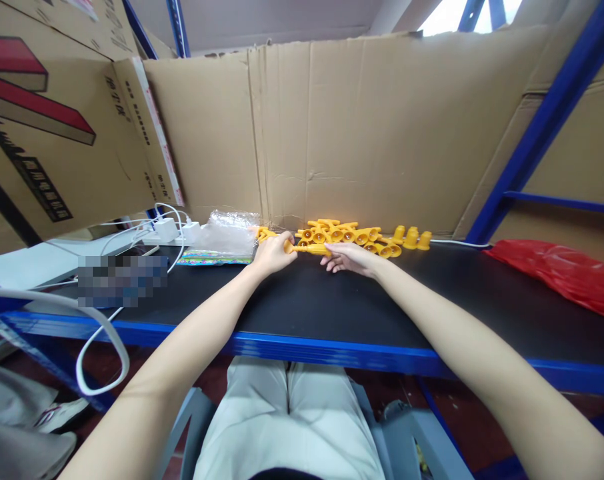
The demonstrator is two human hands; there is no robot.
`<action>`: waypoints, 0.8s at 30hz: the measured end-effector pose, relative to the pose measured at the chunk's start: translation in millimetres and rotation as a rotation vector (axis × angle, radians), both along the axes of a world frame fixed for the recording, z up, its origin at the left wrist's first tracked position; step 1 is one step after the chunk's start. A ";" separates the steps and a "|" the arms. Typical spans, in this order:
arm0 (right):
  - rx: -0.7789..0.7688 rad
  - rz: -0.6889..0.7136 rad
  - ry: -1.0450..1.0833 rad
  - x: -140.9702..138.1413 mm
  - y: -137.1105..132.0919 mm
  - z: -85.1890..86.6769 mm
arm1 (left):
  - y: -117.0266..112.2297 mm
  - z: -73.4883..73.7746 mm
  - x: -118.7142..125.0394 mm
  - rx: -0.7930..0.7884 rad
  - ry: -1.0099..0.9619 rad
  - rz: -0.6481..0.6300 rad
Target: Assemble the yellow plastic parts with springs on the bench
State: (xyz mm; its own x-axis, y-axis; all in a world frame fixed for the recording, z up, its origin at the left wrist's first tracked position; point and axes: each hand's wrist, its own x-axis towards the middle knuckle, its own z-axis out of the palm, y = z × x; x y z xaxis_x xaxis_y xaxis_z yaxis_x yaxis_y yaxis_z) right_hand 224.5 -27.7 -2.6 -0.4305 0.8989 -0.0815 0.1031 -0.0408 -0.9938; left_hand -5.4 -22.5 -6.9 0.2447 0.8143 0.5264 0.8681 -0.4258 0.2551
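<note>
A slim yellow plastic piece [311,249] lies sideways between my hands, just above the black tabletop [327,300]. My left hand [273,255] is closed around its left end. At the other end, the thumb and fingers of my right hand [355,258] pinch it, with the lower fingers loosely curled. Right behind them is a pile of yellow plastic pieces [349,235] with flared, cup-like ends, many facing me. A few small yellow cup-shaped parts [411,239] stand to the right of the pile. More yellow parts [265,233] show partly behind my left hand.
Clear plastic bags [229,230] lie on a colourful packet [217,258] at left, near white chargers [166,230] and cables. A red plastic bag [557,270] lies at right. Cardboard [382,133] walls the back. A blue rail [322,348] edges the table. Another person's shoe [59,415] shows lower left.
</note>
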 end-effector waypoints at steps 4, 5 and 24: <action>-0.015 -0.003 -0.009 -1.1 -0.5 0.0 | -0.9 0.2 -0.2 0.007 -0.007 -0.024; -0.020 -0.004 -0.003 -1.4 -0.8 0.1 | -1.0 0.2 -0.4 0.009 -0.008 -0.029; 0.348 -0.582 0.307 26.8 29.4 13.9 | 2.4 -2.2 -3.5 0.005 -0.104 -0.217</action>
State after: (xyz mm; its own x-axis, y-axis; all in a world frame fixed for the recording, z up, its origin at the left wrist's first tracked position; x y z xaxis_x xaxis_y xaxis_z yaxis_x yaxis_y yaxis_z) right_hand 251.3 1.8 11.3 0.1656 0.9404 0.2971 -0.1234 0.3186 -0.9398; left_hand -8.9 -20.1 -9.0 0.3577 0.7460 0.5618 0.7253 -0.6008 0.3360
